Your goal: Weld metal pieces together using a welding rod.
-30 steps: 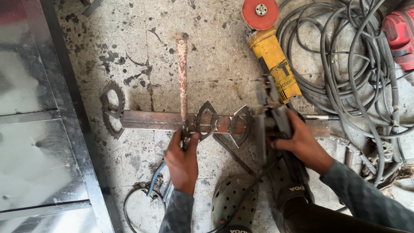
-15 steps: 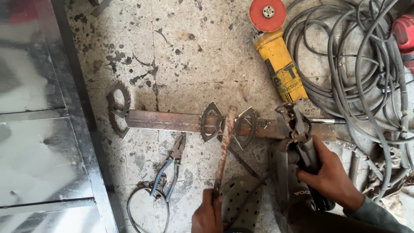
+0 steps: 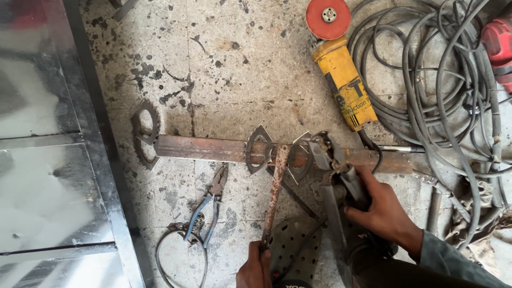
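The left hand, at 6 o'clock in the view, had its fingers closed round the lower end of a rusty rod. The rod ran up toward 12 o'clock, its upper end resting on a flat steel bar lying crosswise on the concrete floor. The right hand, at 4 o'clock, had its fingers wrapped round a clamp set on the bar just right of the rod tip. Pointed steel ornaments sat on the bar beside the rod end; a toothed ring piece lay at the bar's 9 o'clock end. Pliers lay on the floor below the bar, apart from the rod. A yellow grinder with a red disc lay at 1 o'clock, beside coiled cables.
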